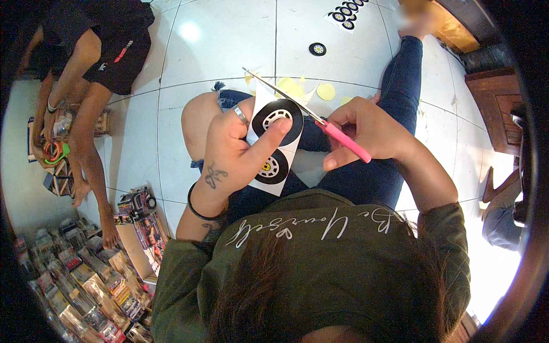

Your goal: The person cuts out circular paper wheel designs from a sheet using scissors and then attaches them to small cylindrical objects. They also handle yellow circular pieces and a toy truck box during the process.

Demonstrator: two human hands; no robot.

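Head view: gripping a white sheet (291,147) of printed black wheels at the centre in the left hand (223,148), pressing its thumb across the upper wheel (295,130); clasping pink scissors (346,140) in the right hand (369,128), with fingers curled round the handle. Crossing that wheel's rim around 12 to 2 o'clock with the blades; impossible to tell their gap. Probably best to rotate the sheet, follow the black edge with short snips, and keep the thumb well inside. Beyond, on the floor (217,46) at 12 o'clock: yellow scraps (290,87). Farther, toward 1: a loose wheel (318,49), then more wheels (347,12).
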